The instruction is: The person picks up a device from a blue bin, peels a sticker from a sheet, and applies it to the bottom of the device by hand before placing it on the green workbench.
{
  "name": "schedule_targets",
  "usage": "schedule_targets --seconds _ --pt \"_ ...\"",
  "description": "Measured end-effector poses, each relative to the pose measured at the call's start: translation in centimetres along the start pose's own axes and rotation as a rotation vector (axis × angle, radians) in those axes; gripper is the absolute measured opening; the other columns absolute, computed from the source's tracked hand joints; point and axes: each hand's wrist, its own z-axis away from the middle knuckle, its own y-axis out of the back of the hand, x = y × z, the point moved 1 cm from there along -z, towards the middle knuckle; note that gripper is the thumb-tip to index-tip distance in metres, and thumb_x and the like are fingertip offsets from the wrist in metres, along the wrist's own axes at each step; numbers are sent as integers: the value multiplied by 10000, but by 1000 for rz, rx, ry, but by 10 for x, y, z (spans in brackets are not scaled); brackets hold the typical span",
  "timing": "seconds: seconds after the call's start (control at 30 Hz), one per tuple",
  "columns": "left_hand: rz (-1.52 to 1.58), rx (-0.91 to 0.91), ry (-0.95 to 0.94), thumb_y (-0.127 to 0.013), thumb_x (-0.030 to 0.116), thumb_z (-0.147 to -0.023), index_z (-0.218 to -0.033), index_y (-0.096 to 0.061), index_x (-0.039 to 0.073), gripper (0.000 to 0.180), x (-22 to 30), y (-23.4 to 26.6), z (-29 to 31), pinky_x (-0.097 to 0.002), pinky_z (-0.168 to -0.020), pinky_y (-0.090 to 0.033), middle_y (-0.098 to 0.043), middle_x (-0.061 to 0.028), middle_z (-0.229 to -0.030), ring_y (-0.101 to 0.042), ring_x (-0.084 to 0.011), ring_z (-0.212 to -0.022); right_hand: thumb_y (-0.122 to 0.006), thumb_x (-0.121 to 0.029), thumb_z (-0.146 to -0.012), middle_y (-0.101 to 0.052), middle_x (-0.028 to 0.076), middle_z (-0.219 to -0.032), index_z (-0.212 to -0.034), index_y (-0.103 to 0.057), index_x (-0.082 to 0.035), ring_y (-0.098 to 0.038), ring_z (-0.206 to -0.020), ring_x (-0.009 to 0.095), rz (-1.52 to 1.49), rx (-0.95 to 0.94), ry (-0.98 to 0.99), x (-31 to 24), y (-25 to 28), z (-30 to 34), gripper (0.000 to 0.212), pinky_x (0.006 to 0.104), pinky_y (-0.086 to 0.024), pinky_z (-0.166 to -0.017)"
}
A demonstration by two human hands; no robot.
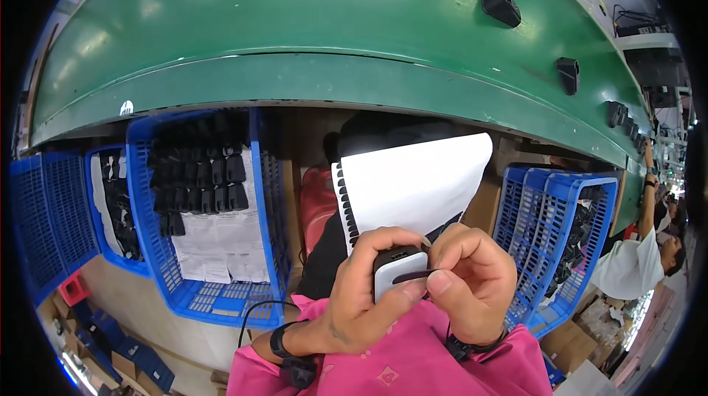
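Note:
In front of my pink shirt, my left hand [358, 296] is wrapped round a small plastic device [386, 276] with a pale grey face and a black side that has a port in it. My right hand [479, 282] pinches one end of a thin dark strip [411, 276] between thumb and forefinger. The strip's other end lies over the grey face, beside my left thumb. Beyond my hands a white sheet [417, 178] rests over my lap. Several black tabs [345, 208] line its left edge. Fingers partly cover the device's lower part.
A green conveyor or bench [295, 20] runs across the front, carrying several black plastic housings [501, 5]. To the left, a blue crate [221, 311] holds rows of black parts on paper. Another blue crate [542, 197] stands right. A person in a white shirt [630, 271] is at far right.

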Motion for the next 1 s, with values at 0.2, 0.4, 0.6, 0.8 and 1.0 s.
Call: schedule_targets --seconds 0.2,0.4,0.6,0.8,1.0 --pt "4 22 -1 -572 43 -861 -1220 -395 -31 407 -6 0 1 -274 -729 -480 -590 -122 -991 -587 -136 -837 -657 29 -823 -564 63 -821 -858 -563 24 -514 -685 69 6 -21 17 3 3 -1 100 201 -411 -619" --pt "12 48 28 -590 57 -866 -1217 -396 -29 411 -5 1 1 -278 -741 -482 -597 -126 -991 -596 -146 -848 -662 24 -821 -564 58 -795 -850 -565 23 -511 -667 66 26 -12 17 6 1 -3 101 200 -405 -599" --pt "4 55 26 -587 63 -869 -1216 -394 -29 408 -6 -1 2 -281 -751 -484 -605 -132 -1000 -604 -152 -862 -667 18 -820 -561 55 -793 -850 -564 21 -500 -660 60 37 -10 19 7 1 -3 108 197 -399 -594" --pt "4 58 31 -589 68 -868 -1219 -392 -28 414 -7 -1 2 -285 -754 -486 -605 -134 -1003 -605 -156 -865 -669 16 -820 -561 55 -792 -852 -565 21 -496 -660 58 37 -13 15 6 1 -3 109 196 -394 -595" --pt "0 54 23 -586 71 -869 -1221 -389 -28 415 -6 -1 2 -287 -756 -485 -602 -136 -1006 -605 -159 -868 -672 14 -818 -565 52 -788 -850 -568 20 -496 -659 57 53 -15 20 6 1 -4 109 195 -392 -595"
